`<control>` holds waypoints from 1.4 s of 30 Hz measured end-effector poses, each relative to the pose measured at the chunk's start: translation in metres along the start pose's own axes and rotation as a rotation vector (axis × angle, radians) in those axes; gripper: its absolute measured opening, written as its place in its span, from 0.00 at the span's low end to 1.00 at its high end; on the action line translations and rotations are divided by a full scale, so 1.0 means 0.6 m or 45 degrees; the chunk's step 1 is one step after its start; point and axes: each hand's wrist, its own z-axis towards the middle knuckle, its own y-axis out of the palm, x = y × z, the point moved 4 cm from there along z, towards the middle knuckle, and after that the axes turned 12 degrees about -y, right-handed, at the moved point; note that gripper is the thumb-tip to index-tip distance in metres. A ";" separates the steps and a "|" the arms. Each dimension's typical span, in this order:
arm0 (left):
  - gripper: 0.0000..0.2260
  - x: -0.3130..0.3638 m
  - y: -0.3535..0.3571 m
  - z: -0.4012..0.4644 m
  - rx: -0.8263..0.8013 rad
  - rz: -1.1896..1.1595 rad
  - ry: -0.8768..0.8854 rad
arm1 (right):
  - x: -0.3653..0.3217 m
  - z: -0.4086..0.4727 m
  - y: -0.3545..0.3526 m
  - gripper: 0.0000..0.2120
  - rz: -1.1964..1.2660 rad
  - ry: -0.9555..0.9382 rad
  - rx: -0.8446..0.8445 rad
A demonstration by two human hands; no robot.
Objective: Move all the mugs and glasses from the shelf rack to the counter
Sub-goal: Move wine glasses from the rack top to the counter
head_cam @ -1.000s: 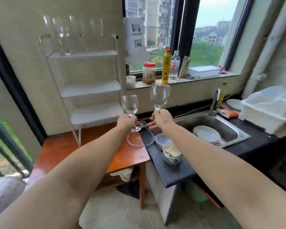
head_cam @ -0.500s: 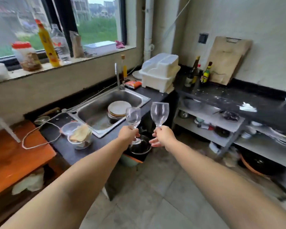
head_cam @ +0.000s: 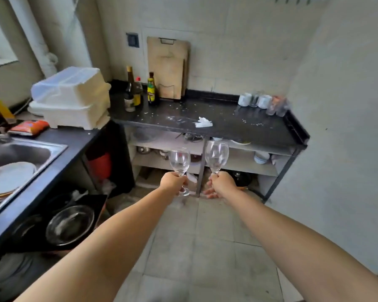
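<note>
My left hand [head_cam: 172, 182] grips the stem of a clear wine glass [head_cam: 180, 161], held upright. My right hand [head_cam: 221, 184] holds a second, slightly taller wine glass [head_cam: 217, 155] by its stem, also upright. Both glasses hang over the tiled floor, in front of the black counter [head_cam: 227, 124] ahead. At the counter's far right corner stand several white mugs [head_cam: 244, 99] and clear glasses [head_cam: 276, 106] in a row. The shelf rack is out of view.
A white dish-drainer box [head_cam: 74, 99] and a steel sink [head_cam: 20, 153] with plates are at left. Bottles [head_cam: 138, 92] and a wooden cutting board [head_cam: 167, 66] stand at the counter's back. A crumpled tissue [head_cam: 203, 122] lies mid-counter. Shelves with pots sit underneath.
My view has swung right, from the white rack and window past the sink to the black counter. Both hands kept hold of their wine glasses, side by side.
</note>
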 end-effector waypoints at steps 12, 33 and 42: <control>0.09 0.246 0.156 0.218 -0.253 0.062 0.085 | -0.047 0.281 -0.139 0.08 -0.041 -0.048 0.197; 0.04 0.625 0.441 0.608 -0.349 0.147 0.054 | -0.109 0.800 -0.436 0.10 -0.194 -0.038 0.478; 0.04 0.785 0.641 0.826 -0.281 0.056 -0.099 | -0.101 1.102 -0.613 0.12 -0.232 0.025 0.349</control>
